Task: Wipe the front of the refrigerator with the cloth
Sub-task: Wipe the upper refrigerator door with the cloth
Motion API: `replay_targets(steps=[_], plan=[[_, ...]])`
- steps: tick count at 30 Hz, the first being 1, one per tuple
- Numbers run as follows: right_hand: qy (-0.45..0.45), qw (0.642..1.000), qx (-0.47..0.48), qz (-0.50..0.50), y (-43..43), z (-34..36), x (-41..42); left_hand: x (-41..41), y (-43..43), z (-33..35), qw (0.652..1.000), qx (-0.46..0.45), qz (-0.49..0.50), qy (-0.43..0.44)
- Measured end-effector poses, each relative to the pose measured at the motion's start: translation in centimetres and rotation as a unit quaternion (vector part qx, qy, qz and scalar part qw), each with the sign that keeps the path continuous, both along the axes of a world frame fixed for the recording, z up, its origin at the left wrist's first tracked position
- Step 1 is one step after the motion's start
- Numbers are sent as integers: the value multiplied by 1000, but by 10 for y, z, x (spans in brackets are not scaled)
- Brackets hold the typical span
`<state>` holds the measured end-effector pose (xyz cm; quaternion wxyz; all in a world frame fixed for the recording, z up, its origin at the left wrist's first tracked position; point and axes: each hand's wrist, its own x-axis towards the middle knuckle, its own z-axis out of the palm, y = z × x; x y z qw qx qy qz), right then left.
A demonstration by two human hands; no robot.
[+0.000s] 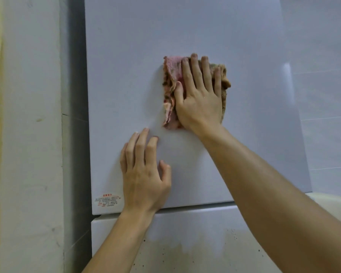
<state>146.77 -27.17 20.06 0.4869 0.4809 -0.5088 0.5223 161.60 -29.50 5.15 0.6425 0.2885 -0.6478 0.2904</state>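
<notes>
The white refrigerator's upper door [185, 32] fills the middle of the view. A pink and tan cloth [170, 75] lies flat against it at mid height. My right hand [200, 97] presses on the cloth with fingers spread, covering most of it. My left hand [144, 172] rests flat on the bare door lower left of the cloth, fingers apart, holding nothing. Below the door seam, the lower door [185, 243] shows brownish stains and dark specks.
A pale wall [28, 134] stands to the left, with a dark gap between it and the refrigerator. A small printed sticker [107, 200] sits at the upper door's lower left corner. A tiled wall [327, 95] lies to the right, with a cream rounded object [331, 205] at the right edge.
</notes>
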Motion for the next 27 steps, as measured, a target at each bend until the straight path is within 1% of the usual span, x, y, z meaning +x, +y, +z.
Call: replay_targets(steps=[3, 6, 10, 13, 16, 19, 22, 25, 27], plan=[[8, 1000, -19, 8, 1, -1, -3, -3, -1, 2, 1000, -4, -2, -1], [12, 999, -43, 10, 3, -30, -12, -5, -3, -1, 1000, -2, -9, 6], [16, 998, -43, -34, 14, -111, -44, -13, 1, -4, 1000, -3, -13, 23], [16, 998, -13, -54, 26, -179, -75, -23, 5, -10, 1000, -16, -2, 6], [23, 999, 22, -43, 32, -200, -89, -36, 8, -14, 1000, -23, 8, -13], [9, 999, 19, -36, 30, -175, -84, -46, 9, -14, 1000, -17, 15, -5], [1, 999, 7, -32, 22, -115, -77, -48, 8, -12, 999, -21, 29, 2], [-6, 1000, 24, -17, 20, -49, -69, -49, 6, -11, 999, -25, 47, 0], [-13, 999, 32, -9, 21, -25, -69, -50, 5, -11, 998, -27, 53, 2]])
